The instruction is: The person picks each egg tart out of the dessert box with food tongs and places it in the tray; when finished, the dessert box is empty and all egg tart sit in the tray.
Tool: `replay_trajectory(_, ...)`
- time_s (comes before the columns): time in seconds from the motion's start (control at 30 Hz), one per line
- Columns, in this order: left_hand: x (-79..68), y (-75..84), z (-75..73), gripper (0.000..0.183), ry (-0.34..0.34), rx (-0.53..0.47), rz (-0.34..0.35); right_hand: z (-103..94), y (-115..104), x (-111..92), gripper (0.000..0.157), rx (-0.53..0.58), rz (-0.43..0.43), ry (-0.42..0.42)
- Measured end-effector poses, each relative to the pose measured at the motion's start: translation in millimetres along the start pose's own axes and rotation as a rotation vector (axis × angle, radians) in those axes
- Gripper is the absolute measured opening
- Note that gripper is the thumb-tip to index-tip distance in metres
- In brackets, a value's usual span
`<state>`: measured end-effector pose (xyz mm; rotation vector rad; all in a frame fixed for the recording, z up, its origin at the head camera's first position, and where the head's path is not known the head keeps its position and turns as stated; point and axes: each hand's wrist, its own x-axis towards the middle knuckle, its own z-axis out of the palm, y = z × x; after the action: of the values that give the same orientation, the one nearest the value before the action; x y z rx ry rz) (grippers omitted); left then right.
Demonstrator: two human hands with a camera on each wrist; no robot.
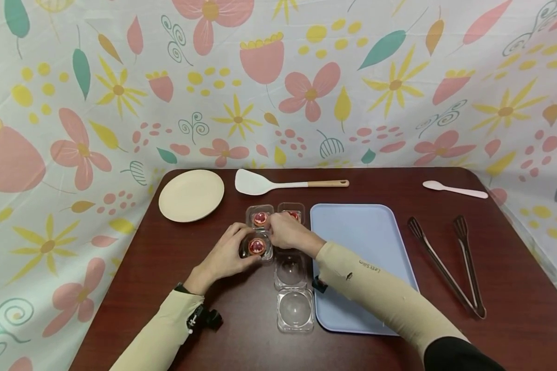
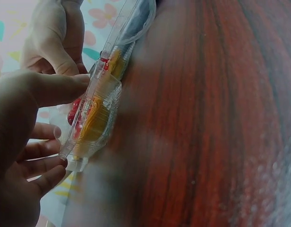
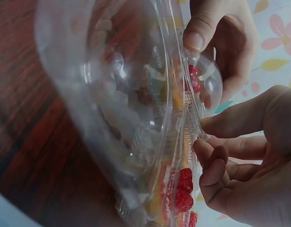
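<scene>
A clear plastic clamshell box (image 1: 268, 256) holds a small tart (image 1: 257, 247) with red fruit on a golden crust. My left hand (image 1: 224, 252) grips this box from the left, its thumb on the near edge. At the box's right far corner, my right hand (image 1: 289, 232) pinches the plastic rim; in the right wrist view its thumb and fingertips meet at that edge. A domed lid (image 3: 212, 85) covers the tart. Behind stands a second box (image 1: 250, 212) with a tart, and a third box (image 1: 298, 207) is partly hidden by my right hand.
Two empty clear domed plastic pieces (image 1: 295, 310) lie nearer me, left of a blue tray (image 1: 357, 221). A cream plate (image 1: 191, 196) and white spatula (image 1: 255, 183) lie at the back. On the right are metal tongs (image 1: 450, 273) and a pale pink spoon (image 1: 455, 189).
</scene>
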<state>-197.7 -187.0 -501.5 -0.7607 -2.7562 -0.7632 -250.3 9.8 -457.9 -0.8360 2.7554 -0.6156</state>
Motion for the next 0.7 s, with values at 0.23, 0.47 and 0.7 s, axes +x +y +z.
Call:
replay_trajectory(0.23, 0.9, 1.6, 0.0, 0.063, -0.001, 0.0, 0.003, 0.1, -0.7, 3.5, 0.016, -0.019, -0.002, -0.045)
replay_trajectory(0.47, 1.6, 3.1, -0.2, 0.065, 0.017, 0.013, 0.023, -1.0, -4.0, 5.6, 0.026, -0.051, -0.004, -0.088)
replay_trajectory(0.7, 1.1, 3.7, -0.2, 0.068, 0.023, 0.013, 0.04, -2.2, -6.8, 6.4, 0.036, -0.113, 0.022, -0.152)
